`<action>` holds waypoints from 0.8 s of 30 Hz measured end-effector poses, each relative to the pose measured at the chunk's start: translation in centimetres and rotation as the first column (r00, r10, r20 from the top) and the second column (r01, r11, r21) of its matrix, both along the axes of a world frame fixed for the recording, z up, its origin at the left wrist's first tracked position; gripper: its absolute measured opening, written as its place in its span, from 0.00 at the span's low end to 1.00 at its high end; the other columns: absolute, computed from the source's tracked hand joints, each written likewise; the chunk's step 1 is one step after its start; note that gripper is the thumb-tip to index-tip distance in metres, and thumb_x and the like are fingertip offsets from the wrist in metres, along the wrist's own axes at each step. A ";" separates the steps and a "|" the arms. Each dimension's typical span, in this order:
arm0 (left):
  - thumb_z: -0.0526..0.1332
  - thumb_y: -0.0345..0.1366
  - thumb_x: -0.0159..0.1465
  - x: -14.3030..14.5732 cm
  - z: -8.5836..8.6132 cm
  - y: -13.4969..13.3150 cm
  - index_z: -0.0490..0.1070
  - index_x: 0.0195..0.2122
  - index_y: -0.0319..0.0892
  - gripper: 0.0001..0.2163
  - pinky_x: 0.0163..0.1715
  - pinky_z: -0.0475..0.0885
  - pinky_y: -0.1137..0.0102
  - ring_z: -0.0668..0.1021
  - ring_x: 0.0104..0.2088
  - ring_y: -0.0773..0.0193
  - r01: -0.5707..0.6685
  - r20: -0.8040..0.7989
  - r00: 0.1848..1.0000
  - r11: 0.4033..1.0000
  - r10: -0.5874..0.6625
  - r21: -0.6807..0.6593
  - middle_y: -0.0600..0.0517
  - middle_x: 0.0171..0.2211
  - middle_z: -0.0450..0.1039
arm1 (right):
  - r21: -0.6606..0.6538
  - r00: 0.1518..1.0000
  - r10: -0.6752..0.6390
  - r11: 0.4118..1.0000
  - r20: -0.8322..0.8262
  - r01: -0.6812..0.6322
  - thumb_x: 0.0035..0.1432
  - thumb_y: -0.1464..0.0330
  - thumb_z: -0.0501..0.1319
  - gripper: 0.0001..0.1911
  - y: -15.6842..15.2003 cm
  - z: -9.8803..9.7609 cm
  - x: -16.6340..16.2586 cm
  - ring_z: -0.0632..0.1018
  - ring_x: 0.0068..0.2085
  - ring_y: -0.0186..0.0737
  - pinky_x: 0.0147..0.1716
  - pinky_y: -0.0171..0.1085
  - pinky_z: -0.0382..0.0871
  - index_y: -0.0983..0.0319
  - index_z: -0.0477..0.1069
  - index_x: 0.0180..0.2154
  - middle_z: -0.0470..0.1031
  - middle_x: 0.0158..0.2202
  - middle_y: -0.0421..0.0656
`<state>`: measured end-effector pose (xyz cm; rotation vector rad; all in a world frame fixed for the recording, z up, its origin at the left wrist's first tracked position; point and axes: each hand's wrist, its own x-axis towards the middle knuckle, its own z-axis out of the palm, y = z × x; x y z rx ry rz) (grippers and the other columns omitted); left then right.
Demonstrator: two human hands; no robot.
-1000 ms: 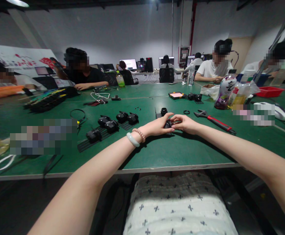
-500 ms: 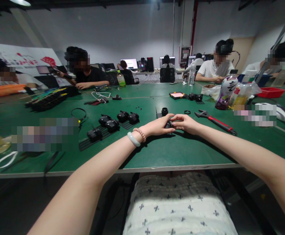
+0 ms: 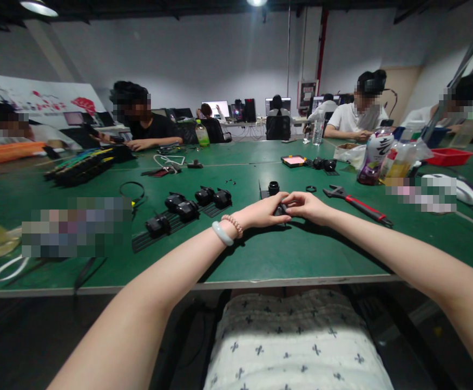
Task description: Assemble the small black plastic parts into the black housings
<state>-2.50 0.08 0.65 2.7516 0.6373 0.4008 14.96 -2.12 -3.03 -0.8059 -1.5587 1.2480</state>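
Note:
Both my hands meet over the green table, around a small black part that they mostly cover. My left hand is closed on one side of it, thumb toward me. From the right, my right hand pinches the same part with thumb and fingers. Just behind my left hand stands a black cylindrical piece on a dark flat base. A black ring lies beyond my right hand. Black rounded parts on ribbed strips sit to the left.
An adjustable wrench with red and black handle lies at right. Behind it stand a purple-labelled bottle and a red tray. A cable bundle and a black loop are at left. Several people sit around and beyond the table.
The view has tilted up slightly, so everything sits a little lower. My hands keep their hold on the black part with barely any visible motion. A distant seated person's arms are now raised.

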 end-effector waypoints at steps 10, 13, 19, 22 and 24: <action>0.55 0.45 0.55 0.0 0.1 0.0 0.46 0.54 0.41 0.29 0.43 0.63 0.69 0.68 0.46 0.59 -0.017 -0.014 1.000 1.000 0.018 0.024 0.46 0.50 0.61 | 0.028 0.998 -0.031 0.999 -0.047 0.032 0.36 0.70 0.65 0.11 -0.3 0.2 -0.2 0.72 0.32 0.34 0.35 0.35 0.64 0.65 0.71 0.28 0.73 0.30 0.41; 0.55 0.46 0.55 0.0 0.1 0.0 0.46 0.54 0.41 0.29 0.43 0.63 0.69 0.69 0.46 0.59 -0.020 -0.019 1.000 1.000 0.021 0.023 0.46 0.49 0.61 | 0.023 0.996 -0.048 0.998 -0.068 0.050 0.37 0.70 0.65 0.10 -0.4 0.3 -0.3 0.72 0.31 0.32 0.33 0.34 0.64 0.65 0.71 0.27 0.72 0.29 0.41; 0.55 0.47 0.55 0.0 0.2 0.0 0.46 0.55 0.42 0.29 0.43 0.63 0.68 0.69 0.46 0.59 -0.031 -0.021 0.999 0.999 0.031 0.035 0.46 0.49 0.61 | -0.013 0.988 -0.118 0.993 -0.100 0.117 0.36 0.69 0.65 0.09 -0.4 0.4 -0.4 0.71 0.28 0.32 0.32 0.34 0.64 0.65 0.72 0.25 0.72 0.26 0.40; 0.54 0.47 0.55 0.0 0.2 0.1 0.45 0.55 0.42 0.30 0.42 0.63 0.68 0.69 0.45 0.59 -0.026 -0.026 0.999 0.999 0.027 0.038 0.46 0.49 0.62 | 0.009 0.985 -0.144 0.989 -0.093 0.146 0.36 0.68 0.65 0.09 -0.3 0.4 -0.4 0.71 0.27 0.32 0.33 0.35 0.63 0.65 0.72 0.25 0.72 0.25 0.39; 0.54 0.48 0.55 0.0 0.1 0.2 0.45 0.55 0.41 0.30 0.42 0.63 0.68 0.69 0.45 0.59 -0.033 -0.033 0.999 0.999 0.034 0.037 0.46 0.49 0.62 | 0.027 0.984 -0.147 0.988 -0.098 0.150 0.37 0.68 0.65 0.08 -0.3 0.4 -0.4 0.71 0.28 0.32 0.34 0.35 0.63 0.65 0.72 0.25 0.72 0.24 0.39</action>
